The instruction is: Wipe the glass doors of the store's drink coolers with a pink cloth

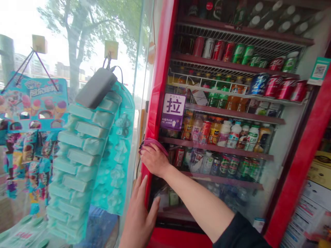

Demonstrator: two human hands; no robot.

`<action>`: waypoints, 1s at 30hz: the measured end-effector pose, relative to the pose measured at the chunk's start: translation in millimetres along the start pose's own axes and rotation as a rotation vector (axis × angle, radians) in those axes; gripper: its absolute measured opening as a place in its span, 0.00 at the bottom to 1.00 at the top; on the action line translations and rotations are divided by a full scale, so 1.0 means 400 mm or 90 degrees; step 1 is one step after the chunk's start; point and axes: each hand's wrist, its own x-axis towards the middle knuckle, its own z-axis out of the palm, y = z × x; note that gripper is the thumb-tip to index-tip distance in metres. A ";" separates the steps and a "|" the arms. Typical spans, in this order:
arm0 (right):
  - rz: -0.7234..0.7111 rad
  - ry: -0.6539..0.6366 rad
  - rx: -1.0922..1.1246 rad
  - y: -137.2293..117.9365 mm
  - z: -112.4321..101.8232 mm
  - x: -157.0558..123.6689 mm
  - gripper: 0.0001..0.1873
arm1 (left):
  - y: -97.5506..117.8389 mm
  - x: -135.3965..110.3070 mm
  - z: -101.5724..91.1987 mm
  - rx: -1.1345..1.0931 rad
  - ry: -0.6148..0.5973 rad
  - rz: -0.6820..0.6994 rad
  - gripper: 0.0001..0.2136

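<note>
A pinkish-purple cloth (156, 143) lies against the red door frame of a drinks fridge (165, 65). My right hand (154, 160) presses on it with the fingers bent over its lower part, at the left edge of the door. Lower down, my left hand (139, 213) is open, fingers stretched upward and thumb apart, close to the same red frame. Whether its fingertips touch the frame I cannot tell. A purple-and-white pull sticker (173, 112) is on the glass just above and right of the cloth.
Rows of cans and bottles (230, 134) fill the fridge shelves. Left of the fridge, turquoise molded packaging (77, 162), a grey power bank (97, 88) and a blue snack display (33, 100) hang by a clear sheet. Stacked boxes (307, 206) stand at the right.
</note>
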 end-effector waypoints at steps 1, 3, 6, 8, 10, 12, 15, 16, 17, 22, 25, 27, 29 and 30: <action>-0.010 -0.014 0.006 -0.019 -0.002 -0.004 0.12 | 0.000 -0.001 -0.002 -0.008 0.001 -0.001 0.36; -0.005 -0.041 0.025 -0.066 -0.012 -0.022 0.13 | 0.000 -0.004 -0.013 -0.031 0.012 -0.007 0.33; 0.148 -0.043 0.089 -0.141 -0.047 -0.071 0.12 | -0.003 -0.006 -0.042 -0.073 0.039 -0.032 0.26; 0.355 -0.014 0.169 -0.172 -0.080 -0.107 0.15 | -0.008 -0.002 -0.063 -0.087 0.048 -0.060 0.21; 0.562 0.023 0.266 -0.172 -0.115 -0.130 0.17 | -0.016 0.009 -0.077 -0.088 0.042 -0.087 0.19; 0.692 0.071 0.334 -0.142 -0.144 -0.129 0.18 | -0.022 0.024 -0.081 -0.085 0.028 -0.107 0.20; 0.731 0.164 0.379 -0.062 -0.172 -0.078 0.07 | -0.020 0.048 -0.075 -0.085 -0.001 -0.114 0.20; 0.723 0.193 0.388 -0.033 -0.178 -0.049 0.04 | -0.016 0.056 -0.073 -0.086 -0.011 -0.111 0.21; 0.711 0.215 0.397 -0.004 -0.184 -0.016 0.08 | -0.011 0.062 -0.070 -0.088 -0.020 -0.106 0.21; 0.709 0.236 0.405 0.101 -0.194 0.143 0.24 | 0.002 0.074 -0.067 -0.090 -0.042 -0.089 0.21; 0.696 0.221 0.439 0.126 -0.187 0.188 0.24 | -0.003 0.075 -0.069 -0.071 -0.032 -0.080 0.21; 0.665 0.211 0.471 0.131 -0.182 0.196 0.24 | -0.006 0.086 -0.074 -0.054 -0.020 -0.078 0.24; 0.651 0.208 0.498 0.134 -0.179 0.195 0.22 | -0.005 0.113 -0.083 -0.043 -0.012 -0.076 0.28; 0.650 0.209 0.511 0.136 -0.179 0.195 0.20 | -0.002 0.133 -0.089 -0.040 -0.010 -0.072 0.29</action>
